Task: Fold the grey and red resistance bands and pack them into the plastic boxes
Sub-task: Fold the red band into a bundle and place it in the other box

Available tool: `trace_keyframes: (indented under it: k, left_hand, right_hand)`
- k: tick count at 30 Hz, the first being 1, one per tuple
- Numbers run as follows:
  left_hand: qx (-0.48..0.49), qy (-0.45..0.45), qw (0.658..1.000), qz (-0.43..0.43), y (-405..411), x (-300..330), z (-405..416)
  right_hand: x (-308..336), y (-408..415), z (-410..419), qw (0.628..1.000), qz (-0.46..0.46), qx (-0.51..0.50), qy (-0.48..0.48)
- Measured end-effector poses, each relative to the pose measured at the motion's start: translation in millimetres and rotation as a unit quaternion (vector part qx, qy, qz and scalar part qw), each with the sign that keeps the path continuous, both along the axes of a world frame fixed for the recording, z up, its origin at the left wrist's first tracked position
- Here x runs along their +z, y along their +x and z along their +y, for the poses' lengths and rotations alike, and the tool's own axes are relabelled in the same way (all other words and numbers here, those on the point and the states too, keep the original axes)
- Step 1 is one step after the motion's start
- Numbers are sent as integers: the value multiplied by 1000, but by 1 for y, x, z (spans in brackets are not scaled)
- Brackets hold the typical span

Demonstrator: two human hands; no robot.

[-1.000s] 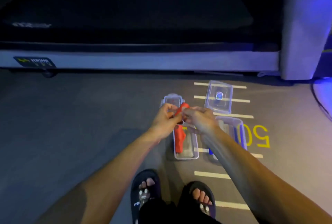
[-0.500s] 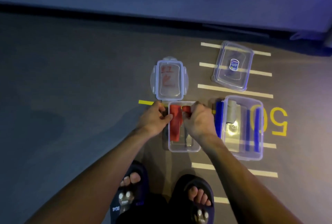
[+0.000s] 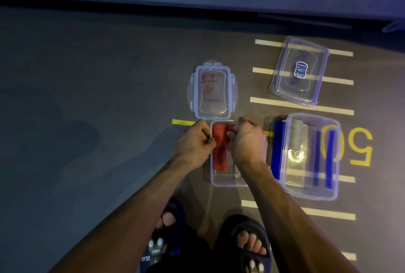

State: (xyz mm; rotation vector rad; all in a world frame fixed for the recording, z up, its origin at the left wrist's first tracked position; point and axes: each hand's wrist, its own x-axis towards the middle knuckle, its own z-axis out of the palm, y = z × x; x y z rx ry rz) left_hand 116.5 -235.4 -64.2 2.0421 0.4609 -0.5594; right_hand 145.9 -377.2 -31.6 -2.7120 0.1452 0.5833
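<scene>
Dim, bluish light blurs fine detail. The right hand [image 3: 247, 141] covers the right side of a small clear plastic box [image 3: 221, 181] on the floor [image 3: 87, 119], so that side of its contents is hidden. Inside lies the folded red band [image 3: 219, 147], a flat, smooth strip running along the box. The right hand's curled fingers pinch the band's top edge. The left hand [image 3: 192, 143] is curled at the box's left rim; whether it holds the band cannot be told.

Just beyond the box lies its clear lid [image 3: 211, 93], rounded at the corners, with red writing. To the right, a larger clear box [image 3: 311, 193] holds a grey band [image 3: 297, 134] and blue strips [image 3: 329, 158]. A second lid [image 3: 300, 71] with a blue sticker lies further away. Pale stripes [image 3: 302, 106] and a yellow 50 [image 3: 359, 145] mark the floor. 2 dark slippers [image 3: 249, 244] are cut off at the bottom edge.
</scene>
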Motion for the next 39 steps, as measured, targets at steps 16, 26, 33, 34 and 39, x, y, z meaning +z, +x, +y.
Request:
trace_keyframes:
  k: [16, 26, 33, 34, 39]
  left_hand:
    - [-19, -7, 1000, 14, -2, 3, 3]
    - [39, -50, 996, 62, 19, 3, 31]
    - [148, -16, 989, 22, 73, -10, 51]
    - [172, -37, 984, 23, 79, -17, 54]
    - [261, -156, 951, 53, 96, -5, 48]
  right_hand:
    - [2, -13, -3, 997, 57, 46, 0]
    - [19, 24, -14, 990, 119, 44, -60]
    - [1, 99, -7, 970, 30, -158, 185]
    - [-2, 104, -5, 963, 49, -184, 193]
    - [-29, 117, 0, 899, 104, -321, 280]
